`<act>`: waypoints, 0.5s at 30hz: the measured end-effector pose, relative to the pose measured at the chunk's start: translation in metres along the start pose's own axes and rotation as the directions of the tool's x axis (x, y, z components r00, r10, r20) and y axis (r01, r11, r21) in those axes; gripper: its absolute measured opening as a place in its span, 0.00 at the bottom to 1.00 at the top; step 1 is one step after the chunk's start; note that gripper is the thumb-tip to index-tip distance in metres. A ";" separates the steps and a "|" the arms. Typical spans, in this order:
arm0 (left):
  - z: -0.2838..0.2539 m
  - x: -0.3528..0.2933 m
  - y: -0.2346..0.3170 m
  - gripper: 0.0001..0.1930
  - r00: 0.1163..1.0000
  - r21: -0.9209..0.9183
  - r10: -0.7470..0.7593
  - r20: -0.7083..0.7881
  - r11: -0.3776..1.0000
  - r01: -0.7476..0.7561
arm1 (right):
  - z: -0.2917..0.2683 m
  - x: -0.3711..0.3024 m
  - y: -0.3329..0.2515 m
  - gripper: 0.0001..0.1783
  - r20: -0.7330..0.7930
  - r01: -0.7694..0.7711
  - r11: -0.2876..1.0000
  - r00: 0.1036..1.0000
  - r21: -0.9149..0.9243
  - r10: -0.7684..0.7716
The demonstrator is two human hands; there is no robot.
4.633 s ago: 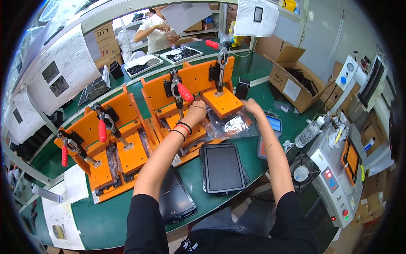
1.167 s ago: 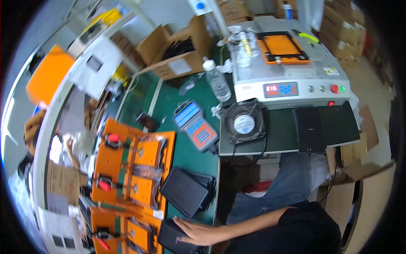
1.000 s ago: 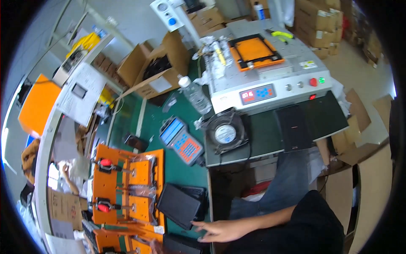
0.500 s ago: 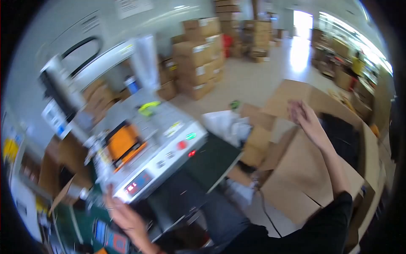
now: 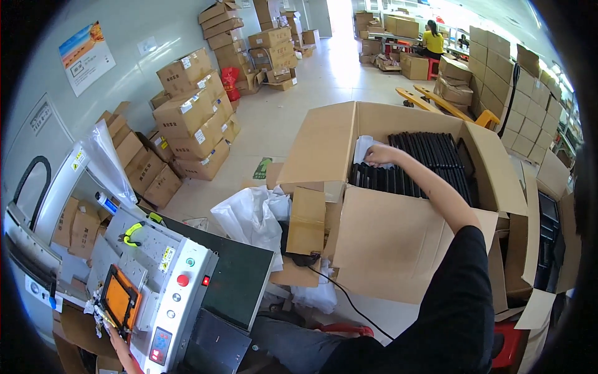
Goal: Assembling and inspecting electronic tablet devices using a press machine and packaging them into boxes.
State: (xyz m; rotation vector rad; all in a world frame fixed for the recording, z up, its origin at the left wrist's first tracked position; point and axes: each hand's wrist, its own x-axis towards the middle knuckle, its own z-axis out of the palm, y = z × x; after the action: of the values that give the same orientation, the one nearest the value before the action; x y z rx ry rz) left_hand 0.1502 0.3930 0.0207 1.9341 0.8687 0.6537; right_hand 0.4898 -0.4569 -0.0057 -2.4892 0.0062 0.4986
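Thin, flat black panels point(image 5: 430, 144) are stood on edge in close-packed rows inside a large cardboard box point(image 5: 392, 246); their surfaces look dark and smooth, their edges straight. At the box's far left corner, a white sheet point(image 5: 364, 147), soft and creased, is laid beside them. The right hand point(image 5: 381, 154) is held over that corner, its grip partly closed with fingers curled at the sheet; whether anything is pinched cannot be told.

The left hand point(image 5: 117, 344) is placed near an orange plate point(image 5: 118, 298), rectangular and edged by a black frame, on a machine point(image 5: 176, 311) with a grey metal top. Its grip is too cut off to be judged. By the near edge of the dark green counter point(image 5: 233, 271), a smooth black sheet point(image 5: 215, 343) is laid flat.
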 end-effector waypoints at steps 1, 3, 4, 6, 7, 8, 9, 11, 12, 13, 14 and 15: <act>0.010 -0.010 0.015 0.39 0.999 0.064 0.049 0.006 0.997 -0.049 | 0.011 0.003 -0.009 0.24 0.003 -0.002 1.000 1.000 0.000 0.002; 0.022 -0.027 0.038 0.39 0.989 0.192 0.146 0.021 0.970 -0.147 | 0.033 0.009 -0.024 0.33 -0.227 -0.028 0.815 0.966 -0.579 -0.128; 0.021 -0.030 0.041 0.40 0.981 0.254 0.193 0.030 0.947 -0.194 | 0.038 0.011 -0.025 0.33 -0.222 -0.021 0.815 0.966 -0.579 -0.133; 0.014 -0.015 0.030 0.39 0.981 0.268 0.184 -0.054 0.949 -0.163 | 0.044 0.013 -0.027 0.40 -0.201 -0.109 0.882 0.979 -0.459 0.016; 0.011 -0.010 0.032 0.37 0.996 0.168 0.076 -0.038 0.983 -0.068 | 0.042 0.014 -0.027 0.40 -0.202 -0.107 0.882 0.979 -0.459 0.014; 0.010 -0.006 0.034 0.36 0.999 0.068 -0.031 -0.010 0.997 0.032 | 0.040 0.015 -0.027 0.40 -0.148 -0.084 0.883 0.989 -0.462 0.017; 0.008 -0.005 0.031 0.35 1.000 -0.088 0.020 -0.005 0.996 -0.021 | 0.037 0.015 -0.027 0.40 -0.095 -0.063 0.883 0.995 -0.465 0.021; 0.000 0.004 0.021 0.35 0.979 0.121 0.144 -0.144 0.984 -0.127 | 0.033 0.015 -0.026 0.38 -0.096 -0.050 0.870 0.995 -0.491 0.003; -0.005 0.009 0.017 0.35 0.925 0.340 0.286 -0.249 0.920 -0.194 | 0.028 0.015 -0.025 0.38 -0.097 -0.049 0.868 0.995 -0.495 0.001; -0.006 0.012 0.020 0.34 0.927 0.172 0.300 -0.223 0.949 -0.265 | 0.019 0.009 -0.027 0.36 -0.096 0.034 0.870 0.991 -0.492 -0.093; -0.001 0.007 0.036 0.34 0.929 0.167 0.295 -0.223 0.951 -0.261 | 0.010 -0.002 -0.028 0.34 -0.095 0.113 0.865 0.979 -0.489 -0.181; 0.004 -0.004 0.059 0.31 0.975 -0.208 0.084 -0.206 0.970 -0.127 | 0.005 -0.015 -0.032 0.30 -0.168 0.140 0.887 0.958 -0.441 -0.234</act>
State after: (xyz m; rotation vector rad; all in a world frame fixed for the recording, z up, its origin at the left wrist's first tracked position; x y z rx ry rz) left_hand 0.1692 0.3670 0.0701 1.7451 0.7793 0.9765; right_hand 0.4777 -0.4292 0.0139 -2.9219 -0.2865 0.1509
